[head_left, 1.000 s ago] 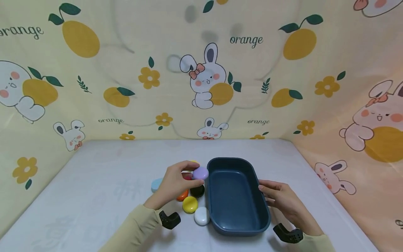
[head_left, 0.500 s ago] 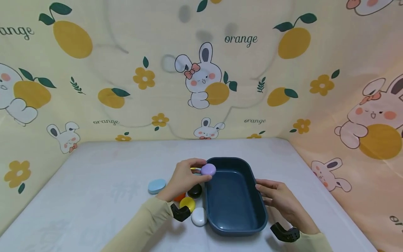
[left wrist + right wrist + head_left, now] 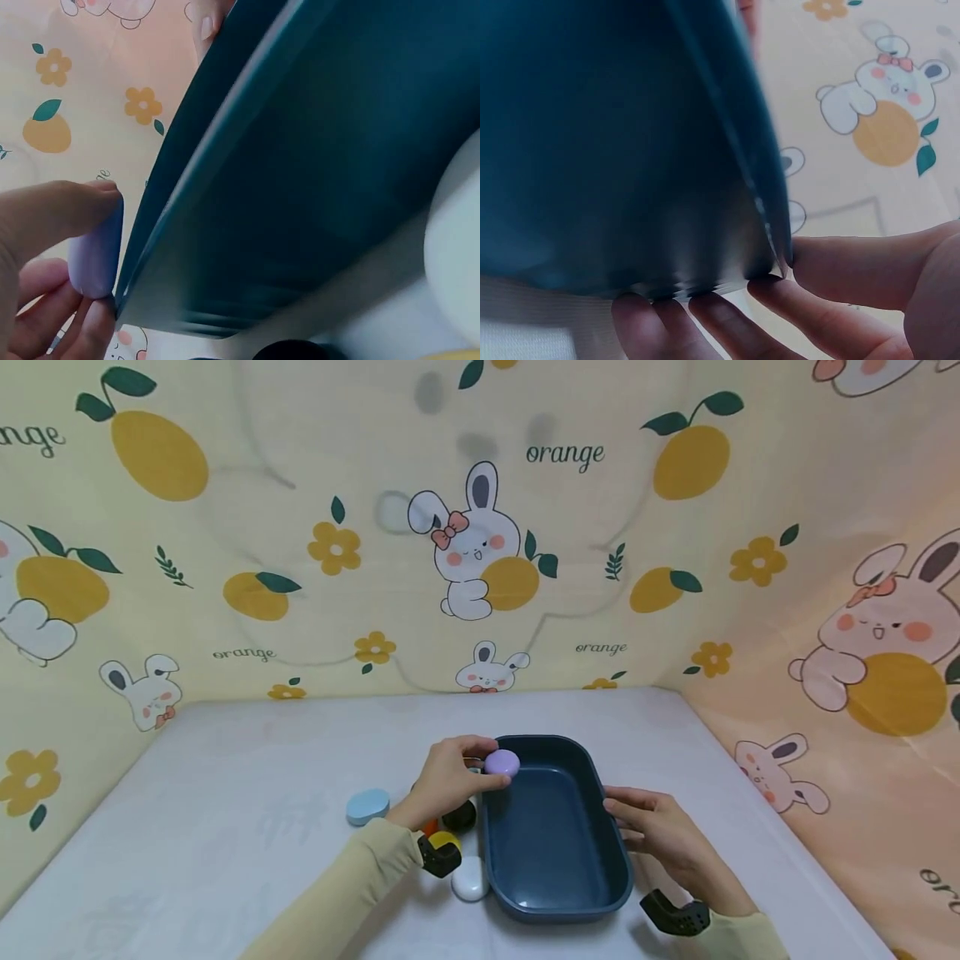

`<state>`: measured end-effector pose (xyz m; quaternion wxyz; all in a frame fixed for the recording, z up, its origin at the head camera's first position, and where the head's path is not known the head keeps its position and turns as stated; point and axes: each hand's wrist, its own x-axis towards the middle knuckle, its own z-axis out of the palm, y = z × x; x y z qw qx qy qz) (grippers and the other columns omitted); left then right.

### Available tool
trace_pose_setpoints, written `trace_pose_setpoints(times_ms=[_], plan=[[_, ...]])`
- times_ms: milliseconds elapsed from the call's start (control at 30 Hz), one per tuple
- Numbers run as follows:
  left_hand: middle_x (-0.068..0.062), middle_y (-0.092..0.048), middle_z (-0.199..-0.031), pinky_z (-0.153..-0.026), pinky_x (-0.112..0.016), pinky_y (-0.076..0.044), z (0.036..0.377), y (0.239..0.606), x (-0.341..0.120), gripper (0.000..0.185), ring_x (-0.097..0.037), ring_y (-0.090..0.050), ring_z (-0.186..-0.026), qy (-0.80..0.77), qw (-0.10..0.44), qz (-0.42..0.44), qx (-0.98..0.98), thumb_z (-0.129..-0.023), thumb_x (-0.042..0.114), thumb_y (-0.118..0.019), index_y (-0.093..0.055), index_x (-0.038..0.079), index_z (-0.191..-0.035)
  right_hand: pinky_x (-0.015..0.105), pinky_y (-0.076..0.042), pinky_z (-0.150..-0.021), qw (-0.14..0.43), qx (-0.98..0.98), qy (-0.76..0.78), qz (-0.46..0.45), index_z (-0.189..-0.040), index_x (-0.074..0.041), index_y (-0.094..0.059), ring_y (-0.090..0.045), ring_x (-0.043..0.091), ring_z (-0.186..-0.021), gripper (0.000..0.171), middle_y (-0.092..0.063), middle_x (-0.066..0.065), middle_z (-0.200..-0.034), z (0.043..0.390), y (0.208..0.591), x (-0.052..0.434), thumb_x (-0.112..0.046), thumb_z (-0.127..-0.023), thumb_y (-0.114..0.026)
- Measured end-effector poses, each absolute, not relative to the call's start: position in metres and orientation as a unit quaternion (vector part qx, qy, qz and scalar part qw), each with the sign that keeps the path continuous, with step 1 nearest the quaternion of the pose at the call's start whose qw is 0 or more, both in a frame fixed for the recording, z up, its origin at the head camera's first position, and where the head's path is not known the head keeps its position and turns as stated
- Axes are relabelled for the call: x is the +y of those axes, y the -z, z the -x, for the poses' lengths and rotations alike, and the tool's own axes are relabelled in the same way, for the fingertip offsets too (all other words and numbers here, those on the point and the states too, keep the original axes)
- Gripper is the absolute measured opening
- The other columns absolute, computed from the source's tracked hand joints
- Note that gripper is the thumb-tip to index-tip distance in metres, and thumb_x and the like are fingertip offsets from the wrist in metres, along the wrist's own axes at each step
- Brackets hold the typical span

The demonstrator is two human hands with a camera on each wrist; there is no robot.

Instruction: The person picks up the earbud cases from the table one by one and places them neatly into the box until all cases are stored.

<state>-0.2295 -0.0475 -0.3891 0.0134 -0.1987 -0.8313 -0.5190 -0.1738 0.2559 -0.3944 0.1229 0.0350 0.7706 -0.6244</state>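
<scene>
Over the near-left corner of the dark blue tray (image 3: pixel 553 835), head view: my left hand (image 3: pixel 447 777) pinches the purple stone (image 3: pixel 502 763); right hand (image 3: pixel 660 839) steadies the tray's right wall, fingers relaxed. A loose pinch could bounce the stone onto the counter (image 3: pixel 247 785).

Left wrist: stone (image 3: pixel 96 251) just outside the rim (image 3: pixel 217 180); it might clip it.

Right wrist: fingertips (image 3: pixel 810 259) touch the tray edge; blurred, tray interior unreadable.

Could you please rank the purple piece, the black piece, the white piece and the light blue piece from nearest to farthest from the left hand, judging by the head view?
1. Purple piece: pinched in the left hand, over the tray's far-left corner.
2. Black piece: just below the hand.
3. White piece and light blue piece: too close to call; white nearer the person, blue to the left.
</scene>
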Motion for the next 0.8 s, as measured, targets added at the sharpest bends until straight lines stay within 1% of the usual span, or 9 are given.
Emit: trace_pose_setpoints(times_ms=[100, 167, 333, 400, 600, 800], plan=[[-0.005, -0.067, -0.117, -0.086, -0.031, -0.055, 0.231, 0.389, -0.047, 0.052, -0.020, -0.065, -0.101, 0.516, 0.015, 0.202, -0.832, -0.079, 0.023, -0.085, -0.065, 0.002, -0.123, 0.046, -0.055, -0.085, 0.122, 0.768, 0.628, -0.025, -0.138, 0.006, -0.051, -0.063, 0.030, -0.105, 0.049, -0.062, 0.019, -0.126, 0.174, 0.395, 0.256, -0.023, -0.100, -0.060], [-0.006, -0.066, -0.118, -0.089, -0.034, -0.054, 0.232, 0.389, -0.047, 0.054, -0.020, -0.065, -0.103, 0.518, 0.014, 0.208, -0.830, -0.079, 0.023, -0.085, -0.065, 0.002, -0.124, 0.045, -0.055, -0.085, 0.120, 0.767, 0.630, -0.021, -0.138, 0.006, -0.051, -0.063, 0.030, -0.105, 0.050, -0.062, 0.019, -0.125, 0.175, 0.395, 0.257, -0.024, -0.099, -0.061], [-0.015, -0.061, -0.128, -0.097, -0.039, -0.049, 0.235, 0.386, -0.048, 0.060, -0.029, -0.060, -0.114, 0.520, 0.000, 0.224, -0.824, -0.079, 0.021, -0.085, -0.060, -0.001, -0.129, 0.045, -0.055, -0.086, 0.122, 0.765, 0.632, -0.021, -0.138, 0.006, -0.051, -0.063, 0.029, -0.105, 0.051, -0.062, 0.019, -0.125, 0.175, 0.396, 0.256, -0.024, -0.099, -0.062], [-0.016, -0.060, -0.130, -0.099, -0.040, -0.048, 0.235, 0.384, -0.050, 0.060, -0.032, -0.058, -0.117, 0.524, -0.006, 0.225, -0.821, -0.080, 0.020, -0.084, -0.060, 0.000, -0.130, 0.046, -0.055, -0.086, 0.123, 0.764, 0.633, -0.025, -0.138, 0.006, -0.051, -0.063, 0.030, -0.106, 0.051, -0.062, 0.019, -0.126, 0.174, 0.396, 0.255, -0.024, -0.099, -0.062], [-0.011, -0.061, -0.128, -0.097, -0.039, -0.049, 0.230, 0.376, -0.059, 0.056, -0.030, -0.059, -0.117, 0.545, 0.006, 0.207, -0.812, -0.080, 0.019, -0.084, -0.061, 0.005, -0.129, 0.046, -0.056, -0.084, 0.124, 0.764, 0.632, -0.029, -0.139, 0.006, -0.050, -0.063, 0.031, -0.107, 0.050, -0.062, 0.019, -0.126, 0.174, 0.397, 0.255, -0.023, -0.099, -0.061], [-0.005, -0.064, -0.122, -0.095, -0.033, -0.050, 0.220, 0.371, -0.075, 0.054, -0.021, -0.062, -0.112, 0.569, 0.033, 0.198, -0.798, -0.079, 0.021, -0.085, -0.064, 0.009, -0.126, 0.047, -0.056, -0.084, 0.121, 0.765, 0.631, -0.027, -0.138, 0.006, -0.051, -0.063, 0.031, -0.107, 0.050, -0.062, 0.019, -0.126, 0.174, 0.397, 0.256, -0.023, -0.099, -0.061]])
